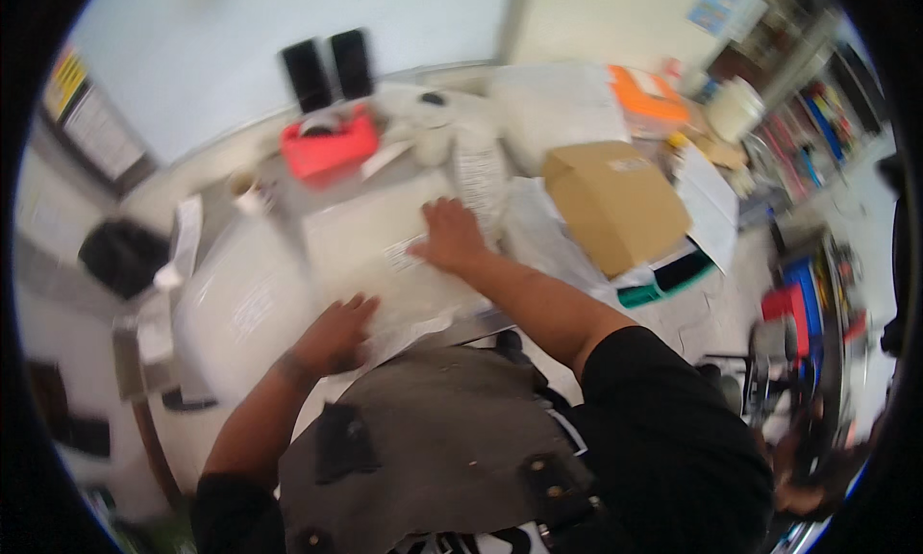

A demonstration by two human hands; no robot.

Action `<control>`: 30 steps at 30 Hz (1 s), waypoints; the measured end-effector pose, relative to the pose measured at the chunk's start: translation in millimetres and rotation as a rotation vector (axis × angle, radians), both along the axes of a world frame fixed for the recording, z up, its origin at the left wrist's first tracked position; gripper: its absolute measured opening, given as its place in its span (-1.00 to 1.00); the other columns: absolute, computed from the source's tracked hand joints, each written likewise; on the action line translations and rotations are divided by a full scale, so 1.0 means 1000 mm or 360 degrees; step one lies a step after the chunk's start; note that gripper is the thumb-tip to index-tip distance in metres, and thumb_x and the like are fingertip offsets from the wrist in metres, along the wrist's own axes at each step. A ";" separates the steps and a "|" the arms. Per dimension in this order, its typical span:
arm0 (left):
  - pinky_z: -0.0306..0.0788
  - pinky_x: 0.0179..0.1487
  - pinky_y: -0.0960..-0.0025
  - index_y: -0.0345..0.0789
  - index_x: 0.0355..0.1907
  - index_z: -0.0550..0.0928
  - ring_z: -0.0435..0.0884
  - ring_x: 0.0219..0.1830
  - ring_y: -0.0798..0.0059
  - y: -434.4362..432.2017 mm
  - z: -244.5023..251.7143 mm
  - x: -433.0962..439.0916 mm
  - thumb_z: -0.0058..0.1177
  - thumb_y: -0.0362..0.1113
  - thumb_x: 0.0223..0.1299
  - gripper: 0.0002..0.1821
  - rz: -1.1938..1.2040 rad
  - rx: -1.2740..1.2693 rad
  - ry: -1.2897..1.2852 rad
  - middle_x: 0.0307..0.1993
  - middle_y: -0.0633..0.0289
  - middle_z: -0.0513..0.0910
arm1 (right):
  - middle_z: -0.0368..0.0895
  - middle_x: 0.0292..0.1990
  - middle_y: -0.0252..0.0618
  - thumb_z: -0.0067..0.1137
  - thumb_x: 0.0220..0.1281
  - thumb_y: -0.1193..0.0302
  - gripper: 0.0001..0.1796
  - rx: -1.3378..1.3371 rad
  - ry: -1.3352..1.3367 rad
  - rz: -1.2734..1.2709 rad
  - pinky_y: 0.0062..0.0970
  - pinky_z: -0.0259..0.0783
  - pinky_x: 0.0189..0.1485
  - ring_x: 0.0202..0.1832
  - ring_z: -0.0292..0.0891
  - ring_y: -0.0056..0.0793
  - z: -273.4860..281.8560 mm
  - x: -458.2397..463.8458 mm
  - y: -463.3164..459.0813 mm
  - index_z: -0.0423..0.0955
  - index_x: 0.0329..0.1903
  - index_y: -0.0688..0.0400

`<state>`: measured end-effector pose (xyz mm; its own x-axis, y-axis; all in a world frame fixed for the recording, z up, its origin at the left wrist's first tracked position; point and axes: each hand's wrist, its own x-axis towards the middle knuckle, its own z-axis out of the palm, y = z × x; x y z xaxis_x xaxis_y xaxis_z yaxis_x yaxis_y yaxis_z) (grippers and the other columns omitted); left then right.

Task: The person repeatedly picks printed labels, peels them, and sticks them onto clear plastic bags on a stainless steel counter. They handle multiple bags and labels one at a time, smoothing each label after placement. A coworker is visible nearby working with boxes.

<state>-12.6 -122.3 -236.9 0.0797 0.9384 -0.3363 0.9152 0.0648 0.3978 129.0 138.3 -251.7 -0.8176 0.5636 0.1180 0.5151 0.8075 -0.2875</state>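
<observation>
Both my hands rest on a whitish translucent plastic package or sheet (389,287) lying on the table, with a small printed patch on it. My right hand (451,236) is spread near its upper right part, fingers apart, beside that print. My left hand (339,334) lies at its lower left edge, fingers slightly spread. To the left, a second clear plastic bag (245,301) bears blurred writing. A printed paper strip (479,186) lies just beyond my right hand. The picture is blurred, so whether the fingertips press or only touch is hard to see.
Behind stand a red tape dispenser (329,146), two black upright devices (328,71) and a white stuffed toy (433,125). A cardboard roll (249,190) is at the left. Rightward are a brown cardboard box (616,204), a white package (555,110) and an orange item (649,99).
</observation>
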 end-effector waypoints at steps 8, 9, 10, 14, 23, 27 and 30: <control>0.43 0.22 0.21 -0.45 0.15 0.56 0.60 0.10 0.03 0.027 0.037 -0.018 0.11 -0.43 -0.07 -0.41 0.0219 0.0026 -0.0910 0.04 -0.13 0.63 | 0.51 0.16 -0.04 0.36 0.12 0.05 -0.34 -0.0566 0.0230 -0.0276 -0.17 0.31 0.27 0.25 0.40 -0.12 0.040 0.084 -0.042 0.44 0.15 0.21; 0.44 0.18 0.24 -0.45 0.11 0.60 0.63 0.04 0.08 0.035 0.047 -0.014 0.09 -0.43 -0.05 -0.47 0.0333 0.0000 -0.0963 -0.01 -0.09 0.65 | 0.51 0.16 -0.04 0.37 0.11 0.04 -0.33 -0.0850 0.0321 -0.0249 -0.22 0.33 0.26 0.24 0.42 -0.16 0.046 0.099 -0.052 0.45 0.13 0.23; 0.46 0.15 0.27 -0.44 0.06 0.63 0.65 -0.02 0.14 0.043 0.056 -0.004 0.06 -0.43 -0.03 -0.52 0.0376 0.0009 -0.1039 -0.07 -0.06 0.67 | 0.52 0.16 -0.02 0.41 0.06 0.05 -0.27 -0.1228 0.0284 -0.0203 -0.23 0.32 0.26 0.24 0.43 -0.15 0.055 0.120 -0.064 0.42 0.18 0.25; 0.46 0.06 0.34 -0.46 -0.10 0.67 0.64 -0.12 0.37 0.089 0.079 0.051 0.03 -0.38 0.07 -0.67 0.0541 0.0093 -0.1325 -0.16 0.11 0.70 | 0.58 0.06 0.07 0.51 -0.09 0.04 -0.04 -0.1316 0.0801 0.0291 -0.18 0.38 0.24 0.18 0.48 0.03 0.069 0.164 -0.079 0.29 0.31 0.28; 0.49 -0.01 0.31 -0.41 -0.18 0.71 0.69 -0.16 0.27 0.144 0.108 0.171 0.13 -0.29 0.13 -0.74 -0.0053 0.0028 -0.1018 -0.23 0.08 0.73 | 0.69 -0.19 -0.10 0.32 0.10 0.33 -0.55 -0.1291 0.0715 -0.0227 -0.26 0.49 -0.04 -0.14 0.63 -0.20 0.106 0.265 -0.054 0.54 0.10 0.05; 0.50 0.00 0.25 -0.40 -0.23 0.71 0.70 -0.14 0.14 0.148 0.111 0.177 0.13 -0.31 0.13 -0.78 -0.0326 0.0100 -0.0839 -0.24 0.02 0.73 | 0.68 -0.27 -0.18 0.28 0.14 0.34 -0.69 -0.1407 0.0913 -0.0353 -0.31 0.48 -0.12 -0.23 0.59 -0.33 0.107 0.292 -0.056 0.59 -0.04 0.12; 0.52 0.00 0.21 -0.37 -0.26 0.71 0.69 -0.15 0.06 0.147 0.109 0.173 0.15 -0.32 0.11 -0.81 -0.0472 0.0162 -0.0836 -0.24 0.02 0.73 | 0.67 -0.29 -0.20 0.26 0.19 0.35 -0.72 -0.1484 0.0952 -0.0461 -0.33 0.47 -0.13 -0.24 0.57 -0.39 0.103 0.296 -0.080 0.59 -0.04 0.12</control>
<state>160.4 24.5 -128.0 0.4736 0.8760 -0.0911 0.5683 -0.2249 0.7915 424.6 58.5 -148.9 -0.5965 0.7938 -0.1185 0.2261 0.0245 -0.9738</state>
